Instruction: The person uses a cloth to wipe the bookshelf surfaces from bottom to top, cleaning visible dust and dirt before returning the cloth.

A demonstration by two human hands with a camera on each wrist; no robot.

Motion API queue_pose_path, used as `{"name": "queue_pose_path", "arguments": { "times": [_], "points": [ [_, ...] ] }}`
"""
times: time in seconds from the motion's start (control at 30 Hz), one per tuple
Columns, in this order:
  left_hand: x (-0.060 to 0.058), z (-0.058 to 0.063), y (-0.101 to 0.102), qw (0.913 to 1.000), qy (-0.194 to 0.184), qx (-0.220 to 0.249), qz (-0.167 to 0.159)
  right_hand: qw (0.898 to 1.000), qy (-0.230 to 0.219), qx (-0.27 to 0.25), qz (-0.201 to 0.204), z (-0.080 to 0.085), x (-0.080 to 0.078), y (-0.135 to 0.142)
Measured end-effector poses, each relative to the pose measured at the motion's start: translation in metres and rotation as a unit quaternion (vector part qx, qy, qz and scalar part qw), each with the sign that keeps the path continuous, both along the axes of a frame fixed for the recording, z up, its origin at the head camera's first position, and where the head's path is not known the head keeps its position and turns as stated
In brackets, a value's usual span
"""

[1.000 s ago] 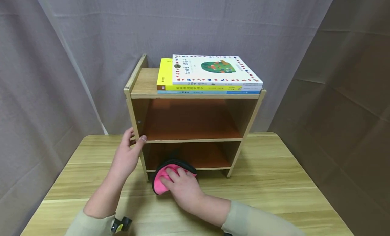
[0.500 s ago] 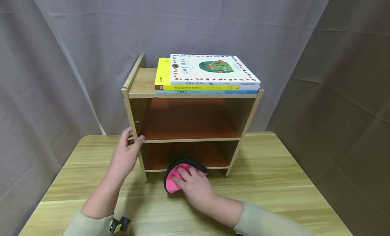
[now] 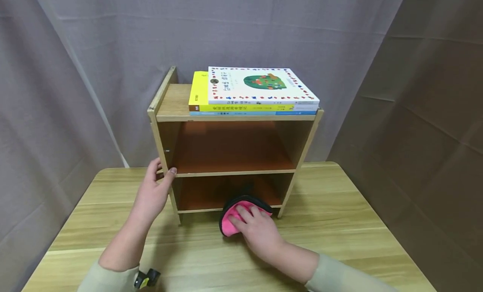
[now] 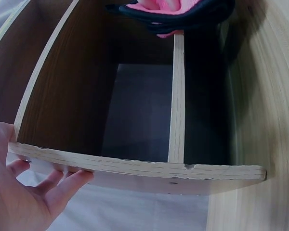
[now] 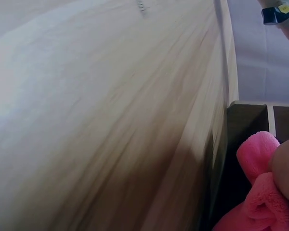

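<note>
A small wooden shelf unit (image 3: 235,174) stands on the table. My left hand (image 3: 151,195) grips its left side panel, thumb at the front edge and fingers around the outer face, as the left wrist view also shows. In my right hand (image 3: 262,237) is a pink plush cloth (image 3: 229,226) with a black border, bunched under the fingers. The cloth lies over the front edge of the bottom board (image 3: 200,210), right of its middle. Pink folds of the cloth (image 5: 260,154) bulge beside the hand in the right wrist view.
Several books (image 3: 260,86) lie stacked on the unit's top board, a white one uppermost over yellow and blue. The wood-grain table (image 3: 358,241) extends around the unit. Grey curtains (image 3: 113,53) hang behind and at the sides.
My right hand has slid rightward with the cloth along the bottom board's front edge. The left hand keeps its grip on the side panel. The whole scene has shifted slightly left in view.
</note>
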State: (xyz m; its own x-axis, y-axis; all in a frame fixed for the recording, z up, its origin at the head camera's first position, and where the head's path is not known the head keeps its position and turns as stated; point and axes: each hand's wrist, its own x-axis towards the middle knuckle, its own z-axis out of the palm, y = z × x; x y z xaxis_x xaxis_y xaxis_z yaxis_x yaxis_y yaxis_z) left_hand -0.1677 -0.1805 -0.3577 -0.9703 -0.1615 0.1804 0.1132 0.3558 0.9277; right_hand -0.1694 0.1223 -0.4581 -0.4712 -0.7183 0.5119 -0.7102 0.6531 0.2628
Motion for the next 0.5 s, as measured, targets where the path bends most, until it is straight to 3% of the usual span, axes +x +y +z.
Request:
{"name": "queue_pose_path", "arguments": {
  "times": [0.5],
  "points": [
    [0.001,0.000,0.000,0.9999,0.014,-0.001,-0.001,1.000,0.002,0.015,-0.025,0.000,0.000,0.035]
  ]
}}
